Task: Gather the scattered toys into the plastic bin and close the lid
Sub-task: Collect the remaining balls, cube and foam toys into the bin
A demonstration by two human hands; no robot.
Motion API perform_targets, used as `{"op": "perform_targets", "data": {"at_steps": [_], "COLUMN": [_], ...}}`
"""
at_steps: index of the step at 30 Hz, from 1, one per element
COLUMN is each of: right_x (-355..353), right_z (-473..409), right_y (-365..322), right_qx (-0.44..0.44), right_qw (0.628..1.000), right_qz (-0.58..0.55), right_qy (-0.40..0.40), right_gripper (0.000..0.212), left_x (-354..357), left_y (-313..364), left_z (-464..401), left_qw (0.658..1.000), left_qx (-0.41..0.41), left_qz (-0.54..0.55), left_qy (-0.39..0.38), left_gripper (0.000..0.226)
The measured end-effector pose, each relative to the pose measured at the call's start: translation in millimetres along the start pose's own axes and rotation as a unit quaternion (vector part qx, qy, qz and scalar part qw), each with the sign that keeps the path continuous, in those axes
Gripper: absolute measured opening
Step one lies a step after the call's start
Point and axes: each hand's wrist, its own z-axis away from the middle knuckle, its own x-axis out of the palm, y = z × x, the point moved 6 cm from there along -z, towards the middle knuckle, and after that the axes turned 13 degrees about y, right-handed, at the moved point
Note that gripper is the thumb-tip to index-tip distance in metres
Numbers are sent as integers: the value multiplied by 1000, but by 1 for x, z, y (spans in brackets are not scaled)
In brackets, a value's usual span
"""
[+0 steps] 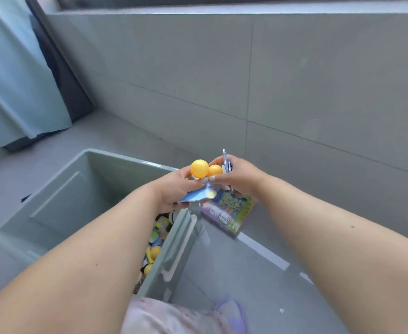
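Two hands above bin: left hand fingers clamp yellow ball, right hand fingers clamp second ball; release low over bin, avoiding bounce-out

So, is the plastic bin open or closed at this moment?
Open. No lid covers the plastic bin; its inner walls and the toys inside show. The left hand and right hand hold toys above its rim.

Two orange-yellow balls, grey-green bin, purple-and-green printed box.
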Motion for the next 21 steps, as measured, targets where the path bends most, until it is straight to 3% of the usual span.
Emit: {"op": "perform_targets", "data": {"at_steps": [8, 13, 18, 21], "right_x": [148, 184, 191, 188], "right_z": [11, 12, 7, 6], "right_y": [-10, 5, 20, 24], "right_qx": [88, 210, 287, 301], "right_qw": [990, 974, 950, 939], "right_qz": [56, 40, -99, -154], "right_qy": [-97, -71, -68, -65], "right_gripper": [18, 23, 66, 75], "left_x": [-98, -123, -135, -136], "left_y": [-87, -142, -163, -162], "left_z": [43, 47, 40, 36], "left_qw": [987, 942, 906, 907], "left_qx": [-148, -265, -307, -308], "left_qz": [54, 143, 219, 212], "left_qy": [44, 148, 192, 192], "left_gripper": [10, 9, 54, 66]}}
